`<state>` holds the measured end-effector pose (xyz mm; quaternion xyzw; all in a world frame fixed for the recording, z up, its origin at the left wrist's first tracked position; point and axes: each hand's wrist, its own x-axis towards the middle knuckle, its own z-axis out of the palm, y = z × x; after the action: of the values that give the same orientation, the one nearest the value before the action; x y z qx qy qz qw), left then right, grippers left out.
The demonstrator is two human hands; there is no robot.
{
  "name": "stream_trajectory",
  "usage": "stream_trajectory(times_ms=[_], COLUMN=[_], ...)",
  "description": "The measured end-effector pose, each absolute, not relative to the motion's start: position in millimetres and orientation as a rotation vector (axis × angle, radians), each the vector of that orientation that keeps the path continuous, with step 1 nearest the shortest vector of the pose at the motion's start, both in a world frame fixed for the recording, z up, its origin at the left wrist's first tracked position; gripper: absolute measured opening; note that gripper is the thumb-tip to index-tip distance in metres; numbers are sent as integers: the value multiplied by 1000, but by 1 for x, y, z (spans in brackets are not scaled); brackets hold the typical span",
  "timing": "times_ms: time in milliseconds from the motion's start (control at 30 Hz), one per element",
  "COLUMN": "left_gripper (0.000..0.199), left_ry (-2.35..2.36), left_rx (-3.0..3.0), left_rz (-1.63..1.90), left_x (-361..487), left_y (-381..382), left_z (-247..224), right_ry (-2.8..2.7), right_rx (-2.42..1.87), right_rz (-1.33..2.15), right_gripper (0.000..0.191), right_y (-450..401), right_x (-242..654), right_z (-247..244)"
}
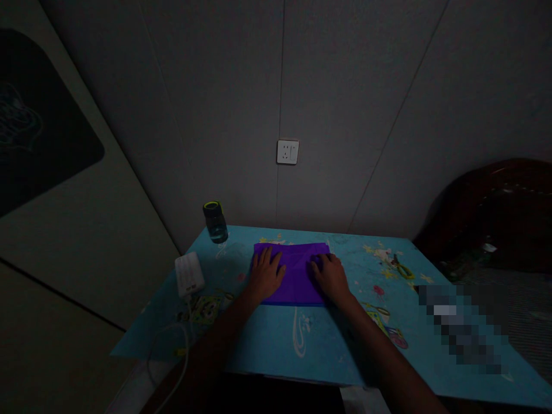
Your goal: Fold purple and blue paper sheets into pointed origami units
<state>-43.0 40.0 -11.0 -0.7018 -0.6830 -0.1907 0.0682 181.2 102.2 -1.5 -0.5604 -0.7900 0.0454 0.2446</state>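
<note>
A purple sheet (297,282) lies flat on the table in front of me, with faint creases and a darker blue near edge. Whether it is paper or cloth I cannot tell. My left hand (266,276) rests on its left side, palm down and fingers spread. On the right side lies my right hand (332,279), its fingers slightly bent and apart, touching the sheet. A small dark patch shows by the right fingertips; the dim light hides what it is.
The table (267,345) has a blue patterned cover. A water bottle (215,222) stands at the back left, near a white power bank (189,275) with a cable. Yellow-handled pliers (404,269) lie at right, beyond a blurred-out object (459,328). A wall socket (287,152) is behind.
</note>
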Motion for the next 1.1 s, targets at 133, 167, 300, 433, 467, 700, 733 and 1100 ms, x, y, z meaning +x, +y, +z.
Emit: stream_trajectory(times_ms=[133, 167, 300, 433, 467, 700, 733, 1100], left_gripper=[51, 51, 48, 47, 47, 51, 52, 51], left_ry=[-2153, -2175, -2205, -2179, -2171, -2142, -2139, -2118], left_rx=[-1949, -1932, -1983, -2090, -2109, -2155, -2154, -2129], left_rz=[-593, -585, -547, -539, -538, -500, -497, -504], left_x=[-67, -71, -75, -69, -67, -54, -52, -51], left_y=[39, 38, 36, 38, 38, 31, 29, 33], left_z=[0, 0, -11, -18, -19, -23, -24, -32], right_ry=[-1990, -1959, -1857, -1772, -1745, -1521, -1493, -1595], right_rx=[-1671, -1700, -1770, -1740, -1729, -1624, -1607, -1489], right_rz=[236, 285, 469, 597, 627, 881, 917, 933], right_gripper=[34, 32, 35, 40, 41, 51, 52, 32], right_y=[126, 130, 138, 138, 138, 140, 140, 146], right_x=[206, 211, 223, 221, 220, 221, 221, 208], right_z=[-1, -2, -7, -8, -8, -5, -5, -9])
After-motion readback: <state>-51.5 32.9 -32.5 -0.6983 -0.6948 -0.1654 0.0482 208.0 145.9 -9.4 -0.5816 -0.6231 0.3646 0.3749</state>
